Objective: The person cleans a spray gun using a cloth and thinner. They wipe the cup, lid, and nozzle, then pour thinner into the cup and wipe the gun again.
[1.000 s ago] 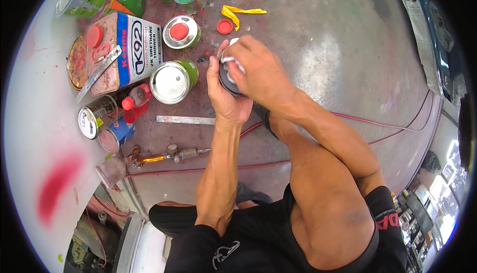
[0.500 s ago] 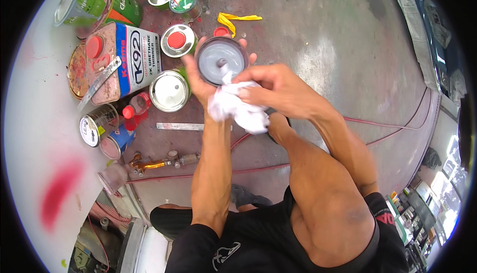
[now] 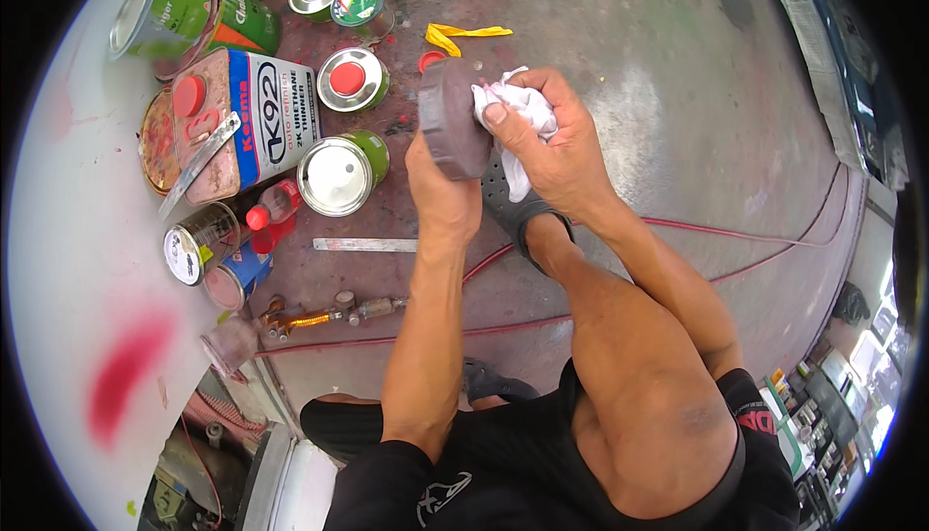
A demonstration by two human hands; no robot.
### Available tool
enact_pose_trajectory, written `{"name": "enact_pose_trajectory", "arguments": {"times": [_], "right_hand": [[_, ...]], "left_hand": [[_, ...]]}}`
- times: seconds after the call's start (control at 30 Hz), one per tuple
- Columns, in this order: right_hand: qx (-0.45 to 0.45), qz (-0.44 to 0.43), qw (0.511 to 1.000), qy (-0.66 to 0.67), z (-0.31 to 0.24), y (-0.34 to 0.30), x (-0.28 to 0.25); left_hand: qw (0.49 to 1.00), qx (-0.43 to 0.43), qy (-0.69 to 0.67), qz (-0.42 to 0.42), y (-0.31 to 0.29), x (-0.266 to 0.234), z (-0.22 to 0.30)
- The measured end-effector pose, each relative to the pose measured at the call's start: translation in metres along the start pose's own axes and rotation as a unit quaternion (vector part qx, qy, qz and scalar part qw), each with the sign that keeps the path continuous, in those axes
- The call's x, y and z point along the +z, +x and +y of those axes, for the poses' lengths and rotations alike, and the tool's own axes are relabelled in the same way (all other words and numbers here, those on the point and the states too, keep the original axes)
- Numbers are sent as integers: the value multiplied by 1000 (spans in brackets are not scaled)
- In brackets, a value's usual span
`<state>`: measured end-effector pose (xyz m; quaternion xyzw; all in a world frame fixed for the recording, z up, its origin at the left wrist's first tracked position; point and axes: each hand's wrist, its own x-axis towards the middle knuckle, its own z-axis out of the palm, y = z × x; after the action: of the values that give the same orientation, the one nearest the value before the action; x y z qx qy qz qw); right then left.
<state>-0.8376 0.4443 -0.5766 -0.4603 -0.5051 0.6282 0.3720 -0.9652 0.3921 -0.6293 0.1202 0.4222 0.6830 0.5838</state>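
A round, purple-grey plastic cup with a ridged side (image 3: 450, 120) is held up in my left hand (image 3: 445, 188), tipped so its mouth faces right. My left fingers are mostly hidden behind it. On the mouth side, my right hand (image 3: 556, 149) pinches a crumpled white cloth (image 3: 527, 110) between thumb and fingers. The cloth is against the cup's rim or just inside; the cup's interior is turned from view. A tin with a silver lid and green side (image 3: 337, 178) stands on the floor left of my left hand, near another tin with a red cap (image 3: 348, 81).
A large thinner can (image 3: 271, 110) with a metal strip (image 3: 198, 163) across it stands at left, among several tins. A spray gun (image 3: 310, 318), a red hose (image 3: 513, 328) and a metal ruler (image 3: 363, 245) lie near my left forearm. A yellow strip (image 3: 464, 36) lies farther off.
The cup has turned from showing its grey inside to showing its outer side, mouth to the right. My right hand and the cloth have moved up and right along with it.
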Motion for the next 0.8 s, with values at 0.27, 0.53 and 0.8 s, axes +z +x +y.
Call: {"name": "enact_pose_trajectory", "arguments": {"times": [0.27, 0.53, 0.8], "right_hand": [[-338, -81, 892, -288, 15, -12, 11], [-208, 23, 925, -318, 5, 27, 14], [-274, 4, 899, -342, -1, 10, 32]], "left_hand": [[978, -188, -88, -20, 12, 9, 55], [956, -158, -242, 52, -12, 28, 35], [953, -129, -266, 63, 9, 18, 31]]}}
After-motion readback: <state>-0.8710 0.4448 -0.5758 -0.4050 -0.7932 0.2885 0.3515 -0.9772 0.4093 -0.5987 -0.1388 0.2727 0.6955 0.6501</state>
